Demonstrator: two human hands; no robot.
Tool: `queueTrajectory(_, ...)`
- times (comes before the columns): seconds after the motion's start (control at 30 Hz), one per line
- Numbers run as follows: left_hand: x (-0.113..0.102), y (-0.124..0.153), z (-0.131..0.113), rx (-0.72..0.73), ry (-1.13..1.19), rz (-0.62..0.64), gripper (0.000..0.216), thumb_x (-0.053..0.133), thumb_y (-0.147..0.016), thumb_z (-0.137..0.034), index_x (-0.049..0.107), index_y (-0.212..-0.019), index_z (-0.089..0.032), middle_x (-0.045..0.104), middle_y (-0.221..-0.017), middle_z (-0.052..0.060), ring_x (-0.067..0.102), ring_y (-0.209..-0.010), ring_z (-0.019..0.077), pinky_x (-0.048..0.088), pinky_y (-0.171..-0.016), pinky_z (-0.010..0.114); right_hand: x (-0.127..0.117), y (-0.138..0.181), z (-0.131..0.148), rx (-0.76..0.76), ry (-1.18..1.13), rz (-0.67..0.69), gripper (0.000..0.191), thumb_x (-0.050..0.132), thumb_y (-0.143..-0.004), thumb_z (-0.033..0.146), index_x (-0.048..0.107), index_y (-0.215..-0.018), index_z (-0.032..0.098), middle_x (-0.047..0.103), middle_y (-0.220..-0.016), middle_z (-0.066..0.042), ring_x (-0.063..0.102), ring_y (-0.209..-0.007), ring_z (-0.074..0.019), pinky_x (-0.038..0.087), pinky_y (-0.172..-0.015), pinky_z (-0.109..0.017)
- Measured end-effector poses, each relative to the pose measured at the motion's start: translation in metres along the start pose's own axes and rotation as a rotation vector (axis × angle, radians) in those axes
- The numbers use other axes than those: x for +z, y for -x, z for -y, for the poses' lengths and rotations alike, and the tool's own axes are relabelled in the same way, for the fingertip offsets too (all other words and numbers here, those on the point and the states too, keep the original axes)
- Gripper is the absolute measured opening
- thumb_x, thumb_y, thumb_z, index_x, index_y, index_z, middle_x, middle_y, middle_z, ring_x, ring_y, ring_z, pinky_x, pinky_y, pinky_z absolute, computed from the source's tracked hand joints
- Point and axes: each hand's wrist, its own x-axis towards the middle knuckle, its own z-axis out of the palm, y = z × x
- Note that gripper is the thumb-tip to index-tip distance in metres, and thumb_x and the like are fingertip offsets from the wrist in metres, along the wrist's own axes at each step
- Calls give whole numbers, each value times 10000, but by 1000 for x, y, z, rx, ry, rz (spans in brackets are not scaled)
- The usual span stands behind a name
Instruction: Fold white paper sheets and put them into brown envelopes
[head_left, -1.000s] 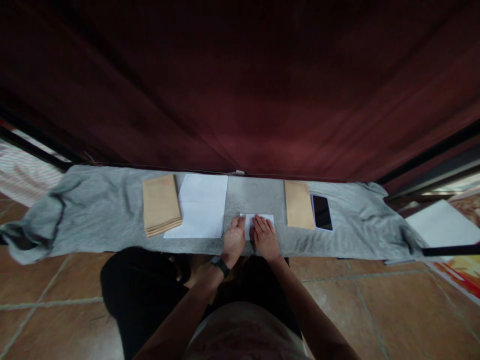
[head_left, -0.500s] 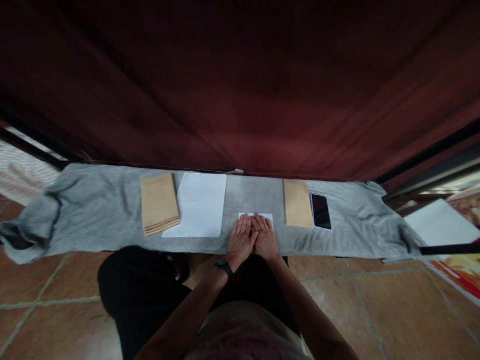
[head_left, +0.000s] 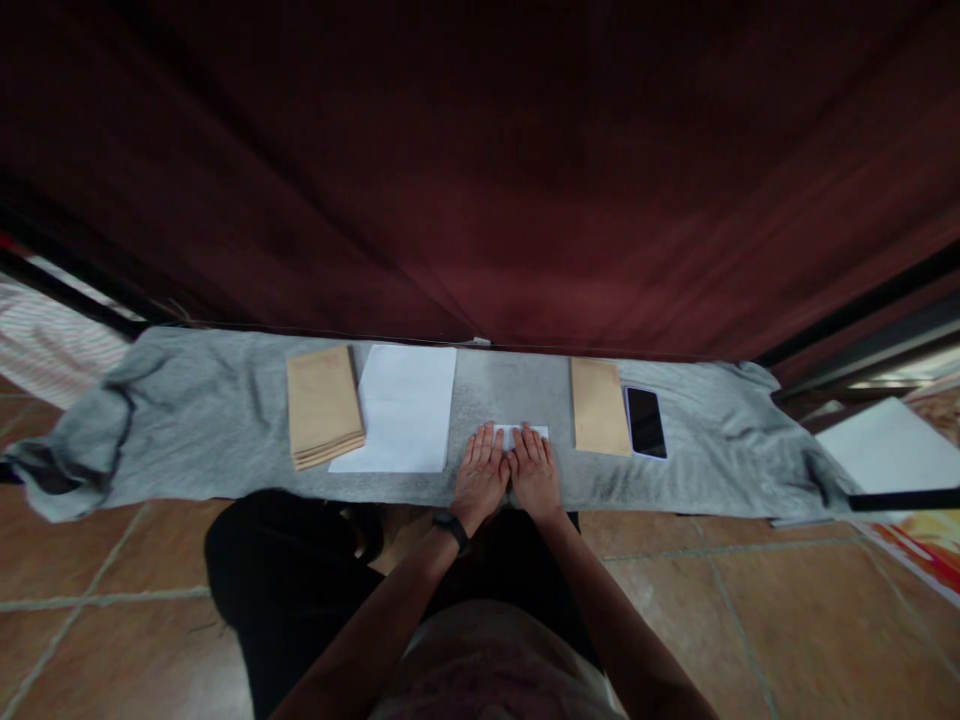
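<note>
A small folded white paper [head_left: 519, 431] lies on the grey cloth [head_left: 210, 420] in front of me. Both my hands rest flat on it, side by side, fingers stretched forward. My left hand [head_left: 480, 474], with a black watch at the wrist, covers the paper's left part. My right hand [head_left: 535, 472] covers its right part. Only the paper's far edge shows beyond my fingertips.
A stack of brown envelopes [head_left: 323, 406] and a white sheet [head_left: 401, 408] lie to the left. One brown envelope [head_left: 598, 406] and a black phone [head_left: 646, 422] lie to the right. A dark red curtain [head_left: 480, 180] hangs behind. White paper [head_left: 885, 446] sits far right on the tiled floor.
My left hand slid right onto the folded paper until it met my right hand. Both hands now lie flat together, covering more of the paper.
</note>
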Motion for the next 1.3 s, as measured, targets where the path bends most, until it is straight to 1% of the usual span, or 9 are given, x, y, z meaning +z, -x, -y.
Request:
queueTrajectory(0.17,1,1,0,-1,-7,-10,579,404,-978,-244,336,-1529,-80,266,-1628,176,211,-1523,276,215,-1236,483,3,5,-5,23,10,-69,513,393,-1033,342,423,-1500,133,403,-1564,-180,378,-1446,-304,323,-1143,-536)
queueTrajectory(0.37,0,0,1,1,7,-6,625,451,-983,-380,336,-1530,-100,293,-1618,179,238,-1515,296,239,-1222,499,7,13,-17,41,35,-137,566,368,-1037,367,361,-1520,71,428,-1535,-228,397,-1430,-320,330,-1139,-524)
queueTrajectory(0.6,1,1,3,19,20,-16,648,457,-986,-415,324,-1538,-102,274,-1624,187,226,-1518,302,228,-1225,499,9,22,-28,59,38,-179,607,322,-1043,408,290,-1556,85,436,-1532,-222,417,-1413,-318,339,-1135,-511)
queueTrajectory(0.8,2,1,4,19,8,-13,650,453,-987,-428,332,-1532,-96,260,-1629,189,220,-1519,308,221,-1227,491,9,28,-32,82,47,-150,619,324,-1047,422,327,-1534,42,440,-1522,-241,411,-1415,-321,327,-1146,-515)
queueTrajectory(0.97,0,1,2,13,18,-7,631,450,-983,-413,343,-1525,-109,290,-1621,178,231,-1516,302,235,-1219,496,-1,22,-26,106,33,-123,578,326,-1045,368,353,-1523,45,413,-1546,-225,366,-1445,-318,310,-1160,-518)
queueTrajectory(1.1,-1,0,2,13,6,8,630,451,-980,-399,350,-1521,-94,288,-1618,193,230,-1515,312,235,-1218,499,-7,8,-14,5,-1,-70,538,355,-1036,321,376,-1524,96,388,-1576,-172,327,-1469,-294,299,-1172,-502)
queueTrajectory(1.2,0,0,2,17,-35,26,619,444,-977,-351,338,-1530,-92,281,-1622,185,230,-1516,304,236,-1222,489,-6,1,-7,-70,-13,0,501,365,-1032,286,425,-1504,129,423,-1560,-150,345,-1460,-267,298,-1175,-475)
queueTrajectory(1.3,1,0,4,32,-68,33,611,432,-979,-325,326,-1540,-108,277,-1628,164,224,-1519,285,228,-1231,471,-3,-1,-5,-98,12,32,485,367,-1034,278,452,-1489,131,446,-1546,-146,355,-1455,-259,286,-1179,-463)
